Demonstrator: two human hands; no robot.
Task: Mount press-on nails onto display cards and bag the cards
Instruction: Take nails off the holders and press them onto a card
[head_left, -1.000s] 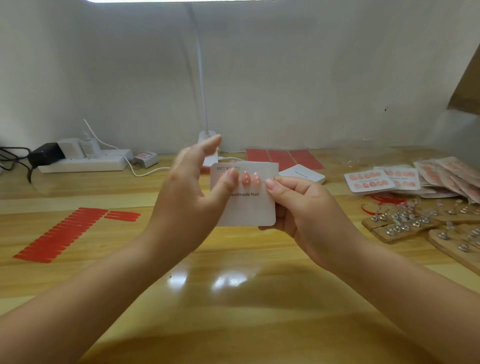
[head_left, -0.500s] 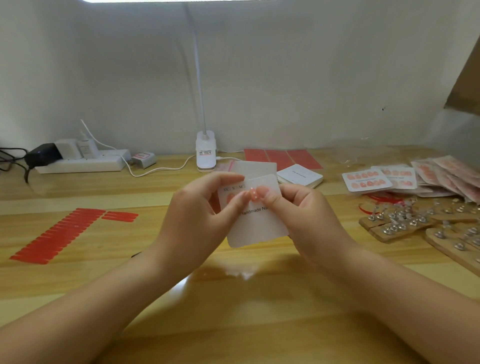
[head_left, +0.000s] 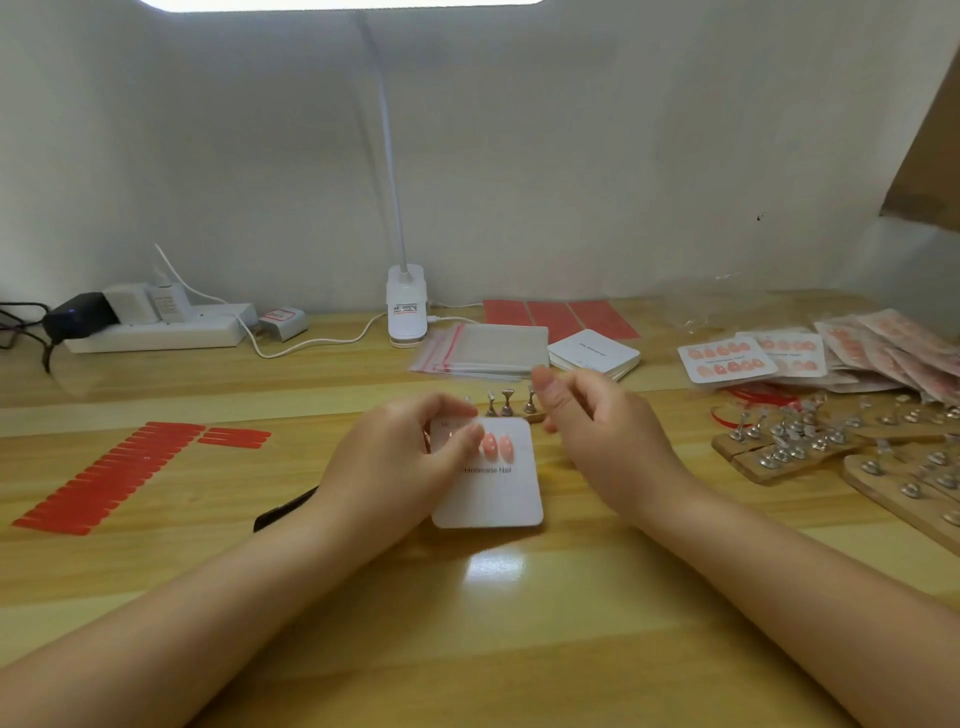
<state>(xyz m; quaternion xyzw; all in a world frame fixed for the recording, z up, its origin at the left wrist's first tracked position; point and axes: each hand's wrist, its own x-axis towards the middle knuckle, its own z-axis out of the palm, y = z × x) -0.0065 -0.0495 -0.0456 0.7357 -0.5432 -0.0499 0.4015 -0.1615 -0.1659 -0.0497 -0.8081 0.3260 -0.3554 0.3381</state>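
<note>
we see the display card low over the wooden bench, in front of us at the middle. our left hand holds it, thumb and fingers curled on its upper left corner. two pink nails sit on the card's top row, just right of the thumb. our right hand hovers just beside the card, fingers loosely curled, holding nothing. clear bags and blank cards lie behind.
</note>
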